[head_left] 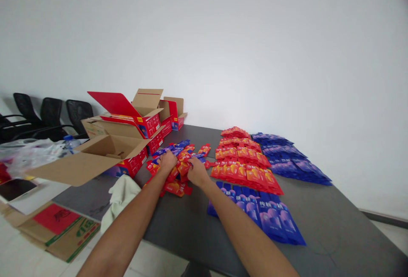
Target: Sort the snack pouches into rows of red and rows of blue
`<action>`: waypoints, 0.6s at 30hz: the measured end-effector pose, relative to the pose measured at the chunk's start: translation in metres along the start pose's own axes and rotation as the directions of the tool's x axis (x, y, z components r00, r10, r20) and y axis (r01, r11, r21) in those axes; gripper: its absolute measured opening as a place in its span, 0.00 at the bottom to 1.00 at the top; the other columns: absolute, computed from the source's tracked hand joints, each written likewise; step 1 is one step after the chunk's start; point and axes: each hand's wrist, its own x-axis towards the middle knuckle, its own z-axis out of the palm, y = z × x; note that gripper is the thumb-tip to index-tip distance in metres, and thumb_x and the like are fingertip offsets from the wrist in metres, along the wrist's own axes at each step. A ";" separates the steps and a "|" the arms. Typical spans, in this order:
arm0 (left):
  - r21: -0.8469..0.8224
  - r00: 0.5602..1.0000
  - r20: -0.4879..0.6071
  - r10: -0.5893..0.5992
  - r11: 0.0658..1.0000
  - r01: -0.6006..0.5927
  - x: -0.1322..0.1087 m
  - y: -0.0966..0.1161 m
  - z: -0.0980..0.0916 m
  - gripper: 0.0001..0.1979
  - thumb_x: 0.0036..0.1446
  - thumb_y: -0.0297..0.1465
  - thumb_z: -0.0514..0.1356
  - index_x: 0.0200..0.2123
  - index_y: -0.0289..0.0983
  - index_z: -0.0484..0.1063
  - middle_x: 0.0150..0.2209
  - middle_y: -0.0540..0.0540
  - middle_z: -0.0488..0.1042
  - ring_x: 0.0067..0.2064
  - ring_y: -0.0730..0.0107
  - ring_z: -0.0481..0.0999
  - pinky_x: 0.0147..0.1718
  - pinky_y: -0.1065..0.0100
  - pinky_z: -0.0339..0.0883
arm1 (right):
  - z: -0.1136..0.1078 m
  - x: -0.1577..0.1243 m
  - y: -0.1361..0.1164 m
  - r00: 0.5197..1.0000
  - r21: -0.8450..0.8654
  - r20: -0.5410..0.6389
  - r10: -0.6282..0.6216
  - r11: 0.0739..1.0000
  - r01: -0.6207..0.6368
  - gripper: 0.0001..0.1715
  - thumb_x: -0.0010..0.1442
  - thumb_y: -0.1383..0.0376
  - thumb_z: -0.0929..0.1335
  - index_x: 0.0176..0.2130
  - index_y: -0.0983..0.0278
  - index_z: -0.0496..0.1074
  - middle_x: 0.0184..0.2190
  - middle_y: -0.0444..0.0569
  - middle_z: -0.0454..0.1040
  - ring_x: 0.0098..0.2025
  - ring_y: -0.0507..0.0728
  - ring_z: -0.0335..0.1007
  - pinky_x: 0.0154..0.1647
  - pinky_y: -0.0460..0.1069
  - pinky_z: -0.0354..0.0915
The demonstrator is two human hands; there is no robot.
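Observation:
A mixed heap of red and purple-blue snack pouches [175, 187] lies on the dark table. My left hand [168, 162] is on the heap's left side, its fingers curled down among the pouches; what they grip is hidden. At the heap's right side, my right hand [197, 174] pinches a red pouch [184, 167]. To the right, red pouches [245, 171] lie in overlapping rows. A row of blue pouches [264, 213] is in front of them, and further blue rows [288, 158] lie behind on the right.
Open red cartons [140, 160] stand along the left, one flap jutting toward me. A pale cloth [123, 196] hangs at the table's near edge. Further left are a plastic bottle [70, 143], a phone [15, 189] and a floor-level cardboard box [63, 230]. Black chairs [79, 115] stand by the wall.

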 end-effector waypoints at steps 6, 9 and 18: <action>-0.224 0.976 -0.172 0.132 0.960 -0.169 -0.002 -0.008 -0.012 0.12 0.52 0.25 0.56 0.42 0.34 0.69 0.45 0.39 0.74 0.51 0.60 0.71 0.50 0.63 0.63 | 0.008 0.000 -0.005 0.998 0.024 -0.026 0.051 0.998 -0.051 0.21 0.51 0.78 0.63 0.43 0.66 0.73 0.45 0.53 0.74 0.49 0.57 0.69 0.54 0.50 0.62; -0.326 0.960 -0.247 0.130 0.922 -0.209 -0.018 -0.008 -0.017 0.10 0.50 0.25 0.57 0.39 0.36 0.68 0.42 0.42 0.74 0.47 0.63 0.72 0.49 0.64 0.64 | 0.011 -0.004 -0.008 0.994 0.030 -0.073 0.083 0.996 -0.081 0.17 0.55 0.76 0.62 0.42 0.66 0.73 0.44 0.55 0.75 0.49 0.58 0.68 0.55 0.52 0.61; -0.737 0.993 -0.078 0.084 0.666 -0.114 -0.125 0.029 -0.008 0.10 0.44 0.28 0.60 0.34 0.37 0.67 0.30 0.51 0.72 0.33 0.69 0.73 0.33 0.67 0.69 | -0.012 -0.044 -0.023 0.922 0.157 -0.227 0.313 0.946 -0.283 0.19 0.61 0.67 0.62 0.51 0.66 0.70 0.48 0.57 0.73 0.50 0.60 0.68 0.54 0.53 0.62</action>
